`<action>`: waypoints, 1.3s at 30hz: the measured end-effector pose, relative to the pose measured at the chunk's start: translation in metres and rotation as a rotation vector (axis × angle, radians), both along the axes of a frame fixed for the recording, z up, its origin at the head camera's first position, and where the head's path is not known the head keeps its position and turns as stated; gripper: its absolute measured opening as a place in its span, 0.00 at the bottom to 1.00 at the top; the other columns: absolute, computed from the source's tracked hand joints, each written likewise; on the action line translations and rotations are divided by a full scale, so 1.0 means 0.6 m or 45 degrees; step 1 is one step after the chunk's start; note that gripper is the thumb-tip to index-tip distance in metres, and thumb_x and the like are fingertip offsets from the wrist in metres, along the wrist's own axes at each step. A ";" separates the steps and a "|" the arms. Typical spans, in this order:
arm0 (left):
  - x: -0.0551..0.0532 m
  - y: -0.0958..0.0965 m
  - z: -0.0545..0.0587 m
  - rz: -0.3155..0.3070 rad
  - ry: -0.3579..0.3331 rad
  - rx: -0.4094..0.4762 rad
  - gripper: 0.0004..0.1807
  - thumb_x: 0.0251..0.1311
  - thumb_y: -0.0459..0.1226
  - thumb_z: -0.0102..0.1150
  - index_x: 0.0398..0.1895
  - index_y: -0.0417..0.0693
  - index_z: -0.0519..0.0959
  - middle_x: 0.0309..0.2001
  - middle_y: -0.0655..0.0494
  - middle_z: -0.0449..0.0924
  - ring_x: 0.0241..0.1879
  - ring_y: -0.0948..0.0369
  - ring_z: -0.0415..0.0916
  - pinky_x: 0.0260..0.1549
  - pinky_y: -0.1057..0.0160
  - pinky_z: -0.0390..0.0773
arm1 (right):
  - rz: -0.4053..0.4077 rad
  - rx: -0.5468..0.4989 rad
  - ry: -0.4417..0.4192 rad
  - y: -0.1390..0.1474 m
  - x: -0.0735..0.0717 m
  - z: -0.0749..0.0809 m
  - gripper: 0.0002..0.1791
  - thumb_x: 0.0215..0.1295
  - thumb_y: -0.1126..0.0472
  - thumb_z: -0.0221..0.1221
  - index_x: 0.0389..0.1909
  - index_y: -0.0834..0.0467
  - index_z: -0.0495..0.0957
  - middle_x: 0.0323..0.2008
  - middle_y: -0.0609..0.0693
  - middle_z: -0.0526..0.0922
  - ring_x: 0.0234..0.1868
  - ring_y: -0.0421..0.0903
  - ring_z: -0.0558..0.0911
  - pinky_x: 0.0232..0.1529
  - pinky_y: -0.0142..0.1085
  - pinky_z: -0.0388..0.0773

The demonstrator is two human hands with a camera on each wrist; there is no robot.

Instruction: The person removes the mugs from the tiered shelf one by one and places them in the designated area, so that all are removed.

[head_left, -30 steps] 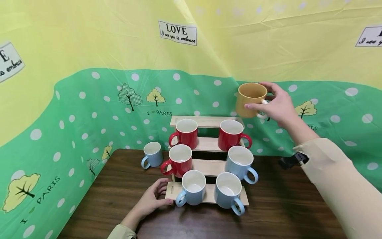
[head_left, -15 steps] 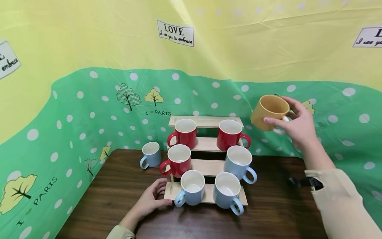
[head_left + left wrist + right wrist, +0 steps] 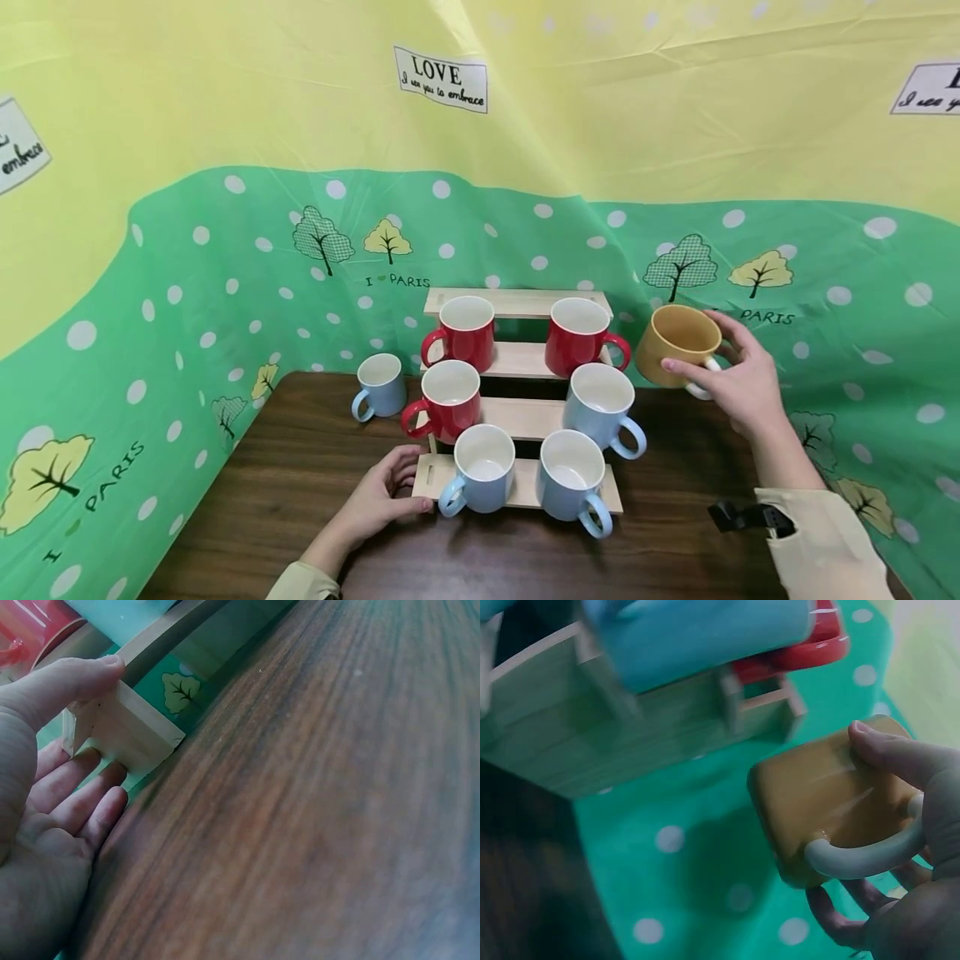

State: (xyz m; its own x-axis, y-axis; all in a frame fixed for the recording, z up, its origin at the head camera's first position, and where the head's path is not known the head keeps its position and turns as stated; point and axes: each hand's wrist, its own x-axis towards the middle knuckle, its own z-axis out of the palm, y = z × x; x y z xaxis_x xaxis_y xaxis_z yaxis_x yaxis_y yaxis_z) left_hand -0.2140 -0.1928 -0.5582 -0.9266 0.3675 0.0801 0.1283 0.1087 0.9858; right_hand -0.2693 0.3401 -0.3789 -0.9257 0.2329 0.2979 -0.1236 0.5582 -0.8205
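Observation:
My right hand holds a tan-yellow mug with a white handle, in the air right of the tiered wooden rack. The mug's mouth faces up with a slight tilt. In the right wrist view my thumb lies on the mug's side, near the rim, with fingers around the far side. My left hand grips the left end of the lowest shelf. In the left wrist view the thumb lies on the shelf's upper side and the fingers are curled below.
Three red mugs, including one at upper right, and three light-blue mugs, including one at lower left, stand on the rack. The top shelf is bare. Another blue mug sits on the brown table. A printed curtain hangs behind.
My right hand has carried the tan-yellow mug rightward from beside the top shelf, then lowered it. My left hand has stayed at the rack's lowest shelf.

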 end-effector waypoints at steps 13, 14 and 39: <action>-0.004 0.000 -0.003 0.001 0.012 -0.004 0.42 0.61 0.32 0.81 0.75 0.36 0.69 0.71 0.36 0.76 0.68 0.49 0.77 0.63 0.66 0.78 | -0.050 -0.002 -0.050 -0.007 -0.024 -0.108 0.60 0.59 0.47 0.83 0.86 0.54 0.60 0.77 0.66 0.70 0.71 0.71 0.72 0.60 0.60 0.75; -0.004 0.000 -0.004 -0.001 0.015 -0.003 0.42 0.61 0.32 0.81 0.75 0.36 0.69 0.71 0.36 0.76 0.68 0.49 0.77 0.63 0.66 0.78 | -0.053 0.004 -0.047 -0.006 -0.026 -0.116 0.60 0.59 0.47 0.83 0.86 0.54 0.60 0.76 0.66 0.71 0.70 0.70 0.73 0.59 0.57 0.75; -0.002 -0.001 0.001 0.005 -0.029 0.001 0.42 0.61 0.33 0.81 0.75 0.35 0.68 0.71 0.36 0.77 0.69 0.44 0.76 0.63 0.67 0.78 | -0.024 0.074 -0.186 0.006 -0.047 -0.210 0.61 0.58 0.45 0.83 0.84 0.62 0.59 0.72 0.72 0.73 0.69 0.70 0.76 0.51 0.29 0.80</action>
